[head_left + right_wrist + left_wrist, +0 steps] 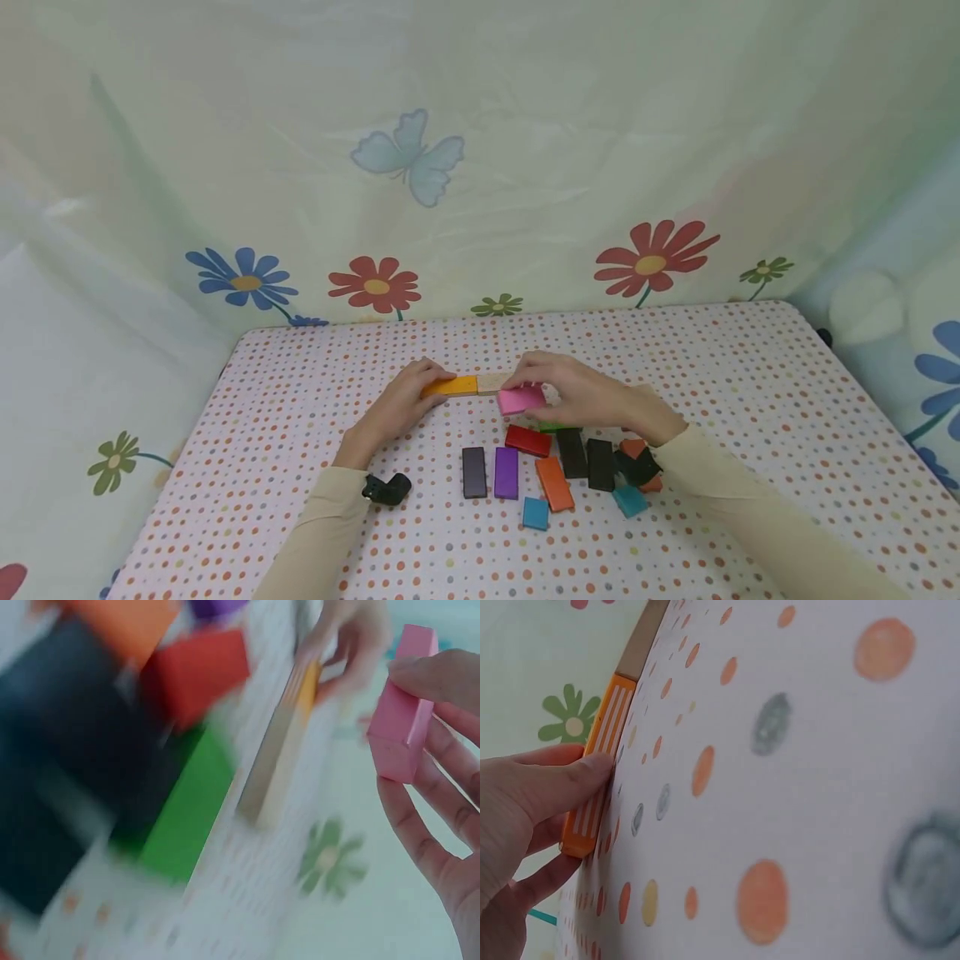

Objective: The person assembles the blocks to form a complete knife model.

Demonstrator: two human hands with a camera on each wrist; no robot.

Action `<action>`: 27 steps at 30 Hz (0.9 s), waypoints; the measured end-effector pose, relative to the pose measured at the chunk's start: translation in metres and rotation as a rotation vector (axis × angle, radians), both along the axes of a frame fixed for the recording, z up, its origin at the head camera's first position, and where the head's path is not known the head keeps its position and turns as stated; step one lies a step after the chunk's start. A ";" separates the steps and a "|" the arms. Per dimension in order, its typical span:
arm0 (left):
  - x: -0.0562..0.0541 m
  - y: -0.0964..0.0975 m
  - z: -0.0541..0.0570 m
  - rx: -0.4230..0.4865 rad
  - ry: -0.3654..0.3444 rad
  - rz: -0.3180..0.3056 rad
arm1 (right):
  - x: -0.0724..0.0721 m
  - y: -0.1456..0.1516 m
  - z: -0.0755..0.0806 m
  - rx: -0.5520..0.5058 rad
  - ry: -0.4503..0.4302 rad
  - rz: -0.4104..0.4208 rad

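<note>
My left hand (408, 393) grips a yellow-orange block (456, 386) lying on the table, thumb on its near side and fingers at its far side and end. In the left wrist view its orange side (615, 712) shows white stripes. A beige wooden block (490, 382) lies end to end with it, on the right. Thumb and fingers of my right hand (573, 392) pinch a pink block (517, 402), which overlaps the beige block's right end in the head view. In the right wrist view the pink block (401, 731) is held up off the table.
Nearer me lie a red block (528, 441), a green block (187, 810), a purple block (506, 473), an orange block (555, 485), a blue block (536, 513), a teal block (630, 501) and several dark blocks (474, 472). A flowered cloth (525, 183) hangs behind the dotted table (300, 400).
</note>
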State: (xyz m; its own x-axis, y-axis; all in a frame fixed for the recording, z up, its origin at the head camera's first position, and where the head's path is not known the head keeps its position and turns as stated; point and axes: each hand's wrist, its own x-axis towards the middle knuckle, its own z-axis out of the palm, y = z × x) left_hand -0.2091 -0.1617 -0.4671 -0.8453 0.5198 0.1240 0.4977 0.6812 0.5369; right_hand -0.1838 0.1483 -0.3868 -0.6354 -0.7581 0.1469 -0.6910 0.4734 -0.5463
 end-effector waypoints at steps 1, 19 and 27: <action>0.000 0.000 0.000 0.003 0.004 0.000 | -0.004 0.008 -0.002 0.001 -0.002 -0.028; -0.004 -0.006 -0.007 0.192 -0.078 0.003 | -0.036 0.052 -0.037 0.124 -0.049 -0.313; -0.005 -0.004 -0.008 0.173 -0.074 -0.001 | -0.042 0.041 -0.043 0.153 -0.063 -0.283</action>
State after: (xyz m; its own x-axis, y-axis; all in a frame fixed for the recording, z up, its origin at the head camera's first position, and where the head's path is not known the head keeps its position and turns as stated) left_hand -0.2142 -0.1654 -0.4748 -0.8547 0.4972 0.1495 0.4536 0.5750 0.6809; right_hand -0.2259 0.1891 -0.4300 -0.8284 -0.5601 -0.0016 -0.4872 0.7220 -0.4913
